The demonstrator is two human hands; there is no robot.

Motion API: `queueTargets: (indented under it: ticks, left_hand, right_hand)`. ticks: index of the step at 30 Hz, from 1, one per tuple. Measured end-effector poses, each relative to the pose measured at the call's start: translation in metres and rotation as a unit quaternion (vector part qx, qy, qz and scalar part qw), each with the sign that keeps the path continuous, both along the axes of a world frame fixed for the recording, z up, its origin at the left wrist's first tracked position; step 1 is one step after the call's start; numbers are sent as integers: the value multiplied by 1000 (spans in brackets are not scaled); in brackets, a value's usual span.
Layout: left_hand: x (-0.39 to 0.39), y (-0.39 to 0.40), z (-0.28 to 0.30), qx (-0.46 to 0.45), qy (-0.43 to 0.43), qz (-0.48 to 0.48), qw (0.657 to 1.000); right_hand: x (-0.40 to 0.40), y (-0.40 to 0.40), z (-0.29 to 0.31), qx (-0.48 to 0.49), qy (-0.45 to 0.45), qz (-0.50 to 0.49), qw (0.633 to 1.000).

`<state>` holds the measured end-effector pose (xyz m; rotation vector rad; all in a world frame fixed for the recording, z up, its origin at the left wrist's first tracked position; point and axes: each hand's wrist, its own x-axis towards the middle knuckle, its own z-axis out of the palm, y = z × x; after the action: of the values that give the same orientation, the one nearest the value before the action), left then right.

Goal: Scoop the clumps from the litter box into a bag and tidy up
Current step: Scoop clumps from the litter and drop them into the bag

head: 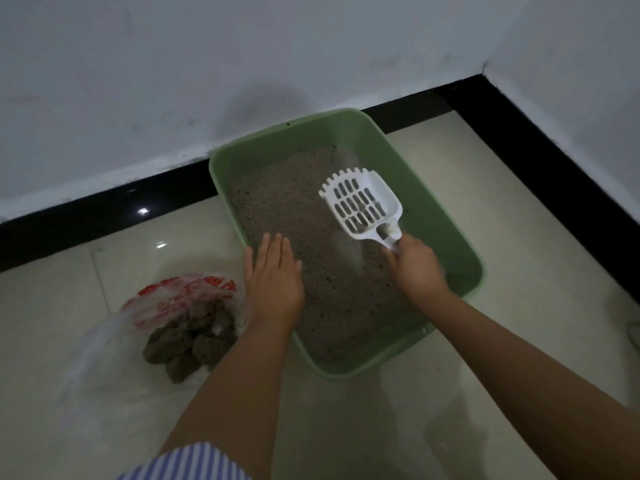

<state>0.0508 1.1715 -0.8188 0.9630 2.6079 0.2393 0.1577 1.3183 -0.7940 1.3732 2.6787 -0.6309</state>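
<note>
Grey clumps (194,341) fill the clear red-printed bag (180,299) on the tiled floor (485,188), just left of the green litter box (446,216). Your right hand (417,266) grips the white slotted scoop (362,204) above the litter (284,206); your left hand (275,280), fingers straight and together, hovers over the box's left rim.

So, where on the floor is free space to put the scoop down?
Bare tile lies right of the green plastic litter box, up to the black skirting. Left is crowded: the clear plastic bag of clumps and left hand.
</note>
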Motion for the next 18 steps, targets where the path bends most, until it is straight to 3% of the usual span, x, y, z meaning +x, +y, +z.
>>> queueTargets:
  ticks: [12,18]
  left_hand:
    - [14,-42,-1,74,-45,-20,996]
    - [1,-94,-3,53,9,-20,998]
  right_hand:
    - [35,-17,9,39,-3,35,999]
    - [29,-32,6,44,-11,89,995]
